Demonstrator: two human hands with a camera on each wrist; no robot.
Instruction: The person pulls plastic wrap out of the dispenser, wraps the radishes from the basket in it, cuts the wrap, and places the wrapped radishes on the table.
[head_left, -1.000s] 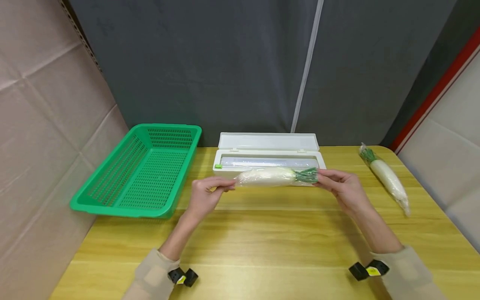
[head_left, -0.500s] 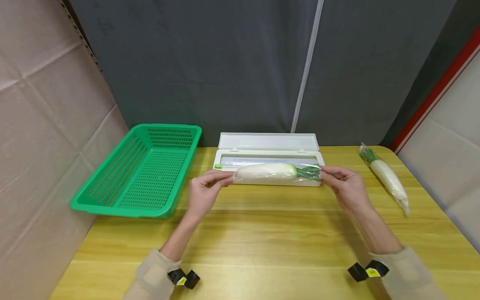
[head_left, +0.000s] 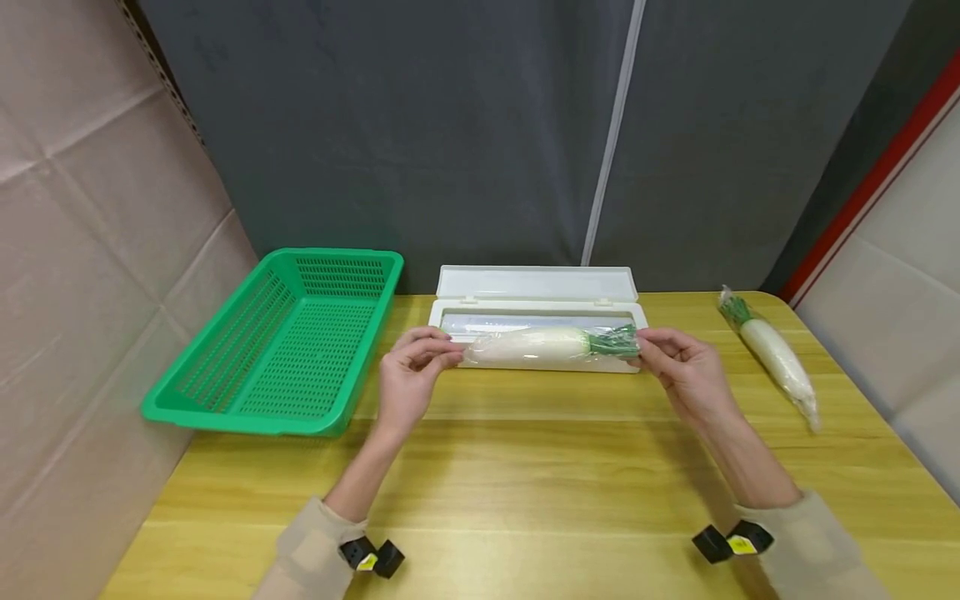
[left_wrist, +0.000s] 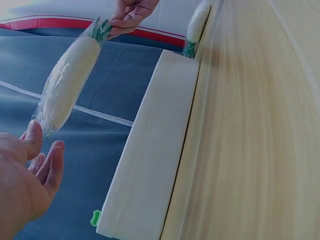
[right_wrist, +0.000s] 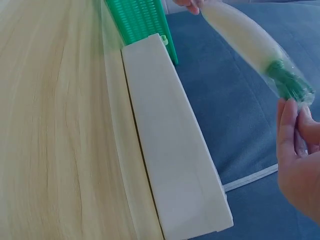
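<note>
A white radish (head_left: 536, 344) wrapped in clear plastic film is held level above the tabletop, its green stem end to the right. My left hand (head_left: 407, 375) pinches the film at the tapered end between thumb and fingers. At the stem end, my right hand (head_left: 686, 371) pinches the wrap by the green stalks (right_wrist: 290, 82). Behind and below the radish stands a white cling film box (head_left: 536, 283) with its lid raised and a roll of film (head_left: 525, 322) inside. In the left wrist view, the radish (left_wrist: 70, 82) hangs beyond the box, clear of it.
On the left of the wooden table (head_left: 540, 475) stands a green plastic basket (head_left: 348, 392) with slotted sides. A second wrapped radish (head_left: 776, 358) lies at the right edge. A grey curtain (head_left: 390, 133) closes off the back.
Both hands have raised the wrapped radish slightly and turned it a little, then lowered it slightly. It stays pinched at both ends. The basket, box and other radish have not moved.
</note>
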